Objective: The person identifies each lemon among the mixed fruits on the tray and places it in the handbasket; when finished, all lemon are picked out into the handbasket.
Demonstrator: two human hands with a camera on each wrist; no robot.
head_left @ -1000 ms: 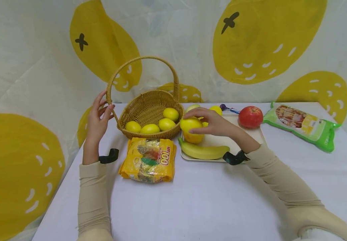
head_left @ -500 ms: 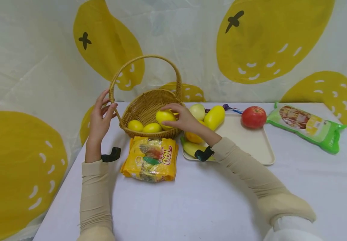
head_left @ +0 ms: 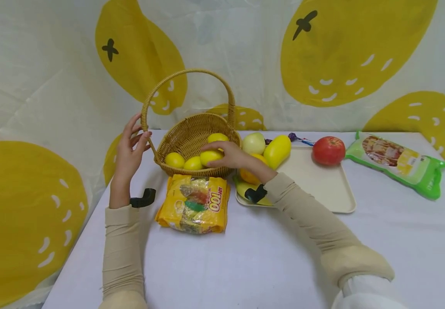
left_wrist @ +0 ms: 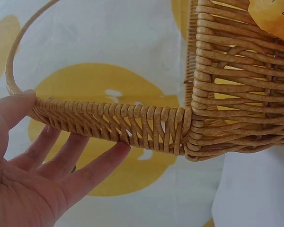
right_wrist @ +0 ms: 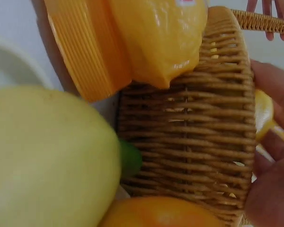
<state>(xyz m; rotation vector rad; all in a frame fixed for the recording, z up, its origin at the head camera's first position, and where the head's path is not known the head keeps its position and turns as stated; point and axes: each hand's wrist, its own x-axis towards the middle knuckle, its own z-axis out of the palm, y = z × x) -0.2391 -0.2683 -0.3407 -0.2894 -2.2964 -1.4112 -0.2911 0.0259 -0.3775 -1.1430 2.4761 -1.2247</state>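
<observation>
A wicker basket (head_left: 185,137) with a tall hoop handle (head_left: 191,71) stands at the back of the table, several yellow lemons (head_left: 175,160) inside. With thumb and fingers on opposite sides, my left hand (head_left: 127,150) holds the handle's left side near its base; the left wrist view shows the thumb (left_wrist: 21,101) on one edge, fingers spread behind. My right hand (head_left: 231,155) reaches over the basket's right front rim and grips a lemon (head_left: 210,158) among the others. In the right wrist view the basket wall (right_wrist: 189,127) hides much of that lemon (right_wrist: 263,113).
A yellow packet (head_left: 193,204) lies before the basket. On a beige tray (head_left: 322,189) are a banana (head_left: 243,189), a yellow mango (head_left: 277,151), an orange-yellow fruit (head_left: 255,165), a pale green round fruit (head_left: 254,143) and a red fruit (head_left: 328,150). A green-white bag (head_left: 398,163) lies right.
My right hand has carried the lemon left from over the tray, then lowered it into the basket. The left hand stays at the handle. The view has shifted slightly.
</observation>
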